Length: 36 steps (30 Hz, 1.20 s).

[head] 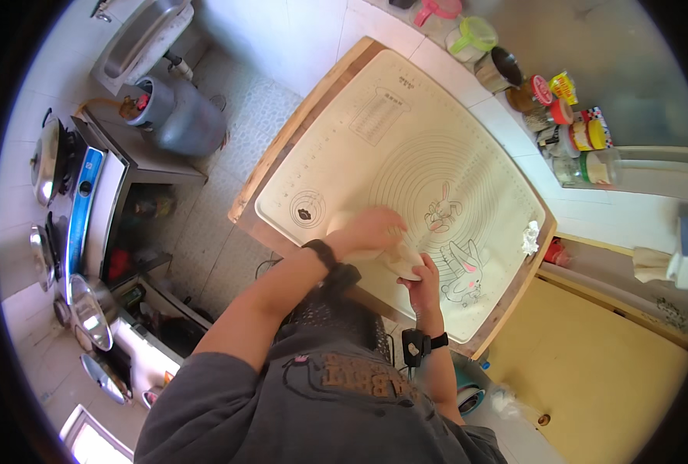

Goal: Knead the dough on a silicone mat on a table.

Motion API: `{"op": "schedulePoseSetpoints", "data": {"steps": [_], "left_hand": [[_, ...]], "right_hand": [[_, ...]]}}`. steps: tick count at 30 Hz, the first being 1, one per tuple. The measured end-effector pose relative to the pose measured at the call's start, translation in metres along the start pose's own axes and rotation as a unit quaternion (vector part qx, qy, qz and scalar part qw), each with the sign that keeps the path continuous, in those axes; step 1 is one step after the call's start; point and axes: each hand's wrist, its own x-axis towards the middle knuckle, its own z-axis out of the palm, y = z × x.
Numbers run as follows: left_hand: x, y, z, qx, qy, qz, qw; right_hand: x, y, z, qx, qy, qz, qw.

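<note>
In my right hand (425, 281) is the edge of a pale, rounded thing (405, 261), held between thumb and fingers. Whether it is a bowl or a sheet of dough is not clear. My left hand (373, 229), blurred, lies across its far side with curled fingers and hides much of it. Whether these fingers grip it cannot be told. Both hands are above the near edge of a cream silicone baking mat (332, 168), printed with rings, scales and rabbits. Beneath the mat is a wooden board (297, 139).
A crumpled white piece (530, 238) rests at the mat's right edge. Jars (474, 37) and a metal cup (499, 69) line the ledge behind. Leftward stand a gas cylinder (184, 119), a sink (141, 43) and a gas stove (85, 191). A yellow cabinet (599, 359) is at right.
</note>
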Motion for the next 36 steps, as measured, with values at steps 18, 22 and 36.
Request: {"op": "schedulePoseSetpoints", "data": {"steps": [18, 22, 36], "left_hand": [[-0.04, -0.002, -0.013, 0.259, 0.09, -0.14, 0.951], [-0.04, 0.008, -0.007, 0.319, 0.054, -0.038, 0.945], [-0.054, -0.024, 0.012, 0.319, 0.11, 0.192, 0.922]], "right_hand": [[0.005, 0.019, 0.077, -0.128, 0.059, -0.036, 0.989], [0.037, 0.013, 0.047, -0.37, 0.267, -0.406, 0.792], [0.045, 0.091, 0.071, -0.475, 0.384, -0.333, 0.718]]}}
